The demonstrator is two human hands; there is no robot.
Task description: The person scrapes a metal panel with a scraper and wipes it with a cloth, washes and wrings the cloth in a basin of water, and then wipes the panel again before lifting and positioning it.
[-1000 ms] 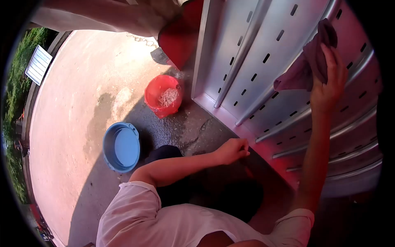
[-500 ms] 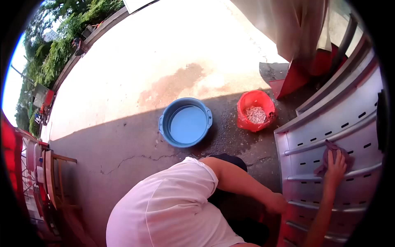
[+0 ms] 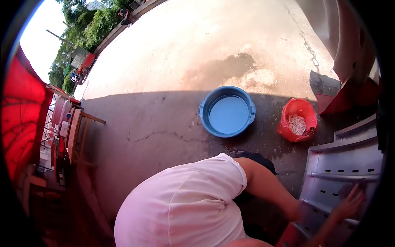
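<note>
My right hand lies on a dark purple cloth, pressed against a slotted silvery metal panel at the right edge of view. Raised ribs cross this panel, and the hand is near one of them. At the panel's left edge is my left hand, blurred, its fingers hidden. My left arm reaches across from a white short sleeve. Beyond the arm, a blue basin holds water. Right of it stands a red bucket-shaped container with pale pieces inside.
Damp, cracked concrete lies around the basin. A wooden stool or table stands at left beside a red canopy. Pale sheeting hangs at upper right. A distant person is by the far wall.
The view has swung left, so the basin, container and panel appear farther right. My right hand remains on the cloth against the panel, and my left hand has become more blurred.
</note>
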